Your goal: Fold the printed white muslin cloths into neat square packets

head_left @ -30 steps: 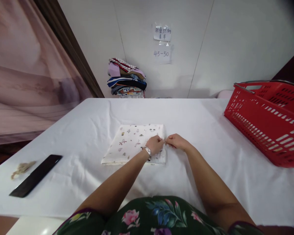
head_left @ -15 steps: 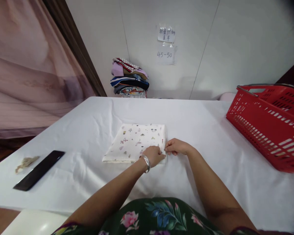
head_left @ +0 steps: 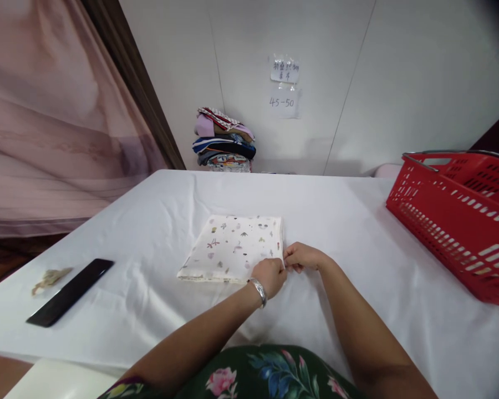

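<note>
A folded white cloth (head_left: pixel 233 246) printed with small flowers lies flat in the middle of the white-covered table (head_left: pixel 149 221). My left hand (head_left: pixel 270 275), with a silver bracelet on its wrist, is closed in a pinch on the cloth's near right corner. My right hand (head_left: pixel 303 257) sits right beside it, fingers also pinched on the cloth's right edge. The two hands touch each other at that corner.
A red plastic basket (head_left: pixel 461 221) stands at the right of the table. A long black flat object (head_left: pixel 70 291) and a small tan cord (head_left: pixel 49 276) lie at the left. A stack of folded fabrics (head_left: pixel 224 141) sits against the far wall below paper notes (head_left: pixel 285 86).
Both hands have slid along the cloth's right edge toward me, from its middle to its near right corner. The cloth stays flat in place.
</note>
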Tool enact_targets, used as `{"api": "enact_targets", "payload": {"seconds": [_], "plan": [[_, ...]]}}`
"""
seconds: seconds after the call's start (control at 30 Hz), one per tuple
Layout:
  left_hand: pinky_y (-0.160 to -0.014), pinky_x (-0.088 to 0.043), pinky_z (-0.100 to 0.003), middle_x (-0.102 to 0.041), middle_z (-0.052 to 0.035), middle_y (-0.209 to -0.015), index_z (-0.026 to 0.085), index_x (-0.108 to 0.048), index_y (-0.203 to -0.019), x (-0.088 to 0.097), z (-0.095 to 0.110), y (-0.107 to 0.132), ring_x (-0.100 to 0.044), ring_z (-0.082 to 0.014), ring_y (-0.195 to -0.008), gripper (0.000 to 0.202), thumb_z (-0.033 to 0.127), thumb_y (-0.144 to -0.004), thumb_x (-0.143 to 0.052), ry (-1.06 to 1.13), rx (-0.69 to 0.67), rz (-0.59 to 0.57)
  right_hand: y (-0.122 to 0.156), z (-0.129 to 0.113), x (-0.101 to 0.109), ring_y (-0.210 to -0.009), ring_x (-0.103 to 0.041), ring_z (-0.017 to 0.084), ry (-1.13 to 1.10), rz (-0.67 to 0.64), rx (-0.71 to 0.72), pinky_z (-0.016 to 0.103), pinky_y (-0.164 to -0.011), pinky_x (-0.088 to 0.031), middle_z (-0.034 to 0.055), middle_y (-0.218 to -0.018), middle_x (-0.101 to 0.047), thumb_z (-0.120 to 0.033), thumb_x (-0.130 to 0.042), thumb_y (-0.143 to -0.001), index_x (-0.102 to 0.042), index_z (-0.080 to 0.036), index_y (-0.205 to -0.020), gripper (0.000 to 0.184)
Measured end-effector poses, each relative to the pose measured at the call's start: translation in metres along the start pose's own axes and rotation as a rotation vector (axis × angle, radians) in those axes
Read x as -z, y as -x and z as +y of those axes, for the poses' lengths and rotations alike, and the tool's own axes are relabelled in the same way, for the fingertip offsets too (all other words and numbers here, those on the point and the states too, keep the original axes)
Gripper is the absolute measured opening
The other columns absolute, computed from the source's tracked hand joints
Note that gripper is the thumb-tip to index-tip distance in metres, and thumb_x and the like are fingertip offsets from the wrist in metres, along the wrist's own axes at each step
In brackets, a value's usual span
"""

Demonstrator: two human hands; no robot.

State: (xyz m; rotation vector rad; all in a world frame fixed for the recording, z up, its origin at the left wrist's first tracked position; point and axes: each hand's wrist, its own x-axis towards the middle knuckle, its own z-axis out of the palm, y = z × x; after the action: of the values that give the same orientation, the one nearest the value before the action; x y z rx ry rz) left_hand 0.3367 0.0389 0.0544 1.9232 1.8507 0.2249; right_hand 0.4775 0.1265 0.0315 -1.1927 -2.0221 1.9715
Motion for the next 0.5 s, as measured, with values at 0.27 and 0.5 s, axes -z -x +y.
{"api": "enact_targets", "payload": {"seconds": [0.27, 0.5], "plan": [[-0.063, -0.041, -0.026, -0.065, -0.0046, -0.075, 0.020, -0.064, -0.074, 0.002, -0.002, 0.001, -0.059, -0.0183, -0.074, 0.019, 0.029, -0.075, -0.047, -0.037, 0.001, -0.021, 0.002, -0.015, -0.001, -0.042, -0.047, 0.007, 0.015, 0.466, 0.172, 0.019, -0.039, -0.031, -0.0007, -0.060, -0.058, -0.028, -0.050, -0.070, -0.056, -0.016, -0.065, 0.014], [-0.062, -0.041, -0.027, -0.065, -0.0047, -0.072, 0.017, -0.063, -0.073, 0.002, -0.003, 0.009, -0.059, -0.0188, -0.070, 0.024, 0.036, -0.076, -0.048, 0.024, -0.055, -0.026, -0.013, -0.025, -0.036, -0.068, -0.056, 0.012, 0.155, 0.524, 0.405, 0.022, -0.060, -0.042, 0.0006, -0.078, -0.061, -0.024, -0.049, -0.072, -0.059, -0.019, -0.090, 0.021]]}}
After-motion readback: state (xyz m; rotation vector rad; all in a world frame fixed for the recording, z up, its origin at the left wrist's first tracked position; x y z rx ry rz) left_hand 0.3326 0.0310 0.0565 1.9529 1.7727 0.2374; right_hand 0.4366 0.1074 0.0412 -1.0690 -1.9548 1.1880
